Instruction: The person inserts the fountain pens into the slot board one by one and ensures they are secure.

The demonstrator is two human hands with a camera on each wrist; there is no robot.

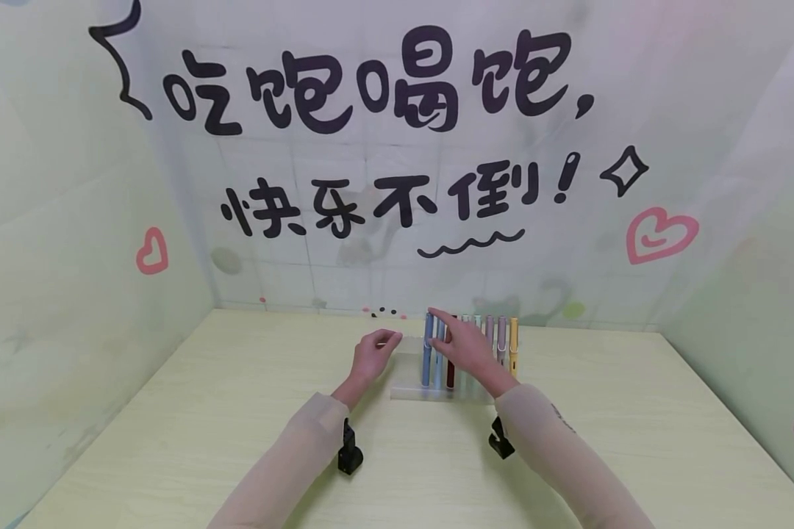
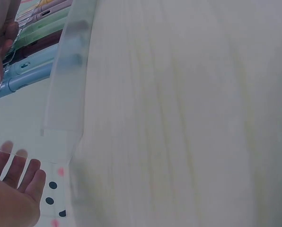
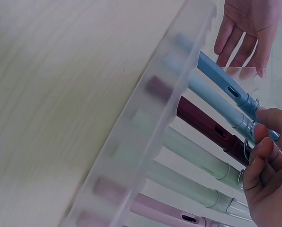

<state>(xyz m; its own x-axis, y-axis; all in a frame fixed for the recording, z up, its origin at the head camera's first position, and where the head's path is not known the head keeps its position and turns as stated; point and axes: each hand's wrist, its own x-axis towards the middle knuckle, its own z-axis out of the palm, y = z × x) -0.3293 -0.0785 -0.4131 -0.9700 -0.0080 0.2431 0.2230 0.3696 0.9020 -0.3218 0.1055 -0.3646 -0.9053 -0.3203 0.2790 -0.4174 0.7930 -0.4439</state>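
Several capped pens stand upright in a row in a clear pen stand point(image 1: 406, 394). At the row's left end is the darker blue pen point(image 1: 426, 367). My right hand point(image 1: 466, 345) pinches its cap, with the thumb by the metal clip and a finger over the top. The other fingers curl in front of the neighbouring light blue pen point(image 3: 202, 92) and dark red pen point(image 3: 198, 120). My left hand point(image 1: 373, 354) holds the stand's left edge, thumb in front and fingers behind the clear panel point(image 2: 18, 118).
Right of the dark red pen stand pale green pens point(image 3: 198, 153), purple pens point(image 1: 501, 330) and a yellow pen point(image 1: 514, 338). The stand rests on a pale wood-grain table point(image 1: 238, 411), near a printed backdrop point(image 1: 370, 279). Black wrist cameras point(image 1: 350, 455) hang below both sleeves.
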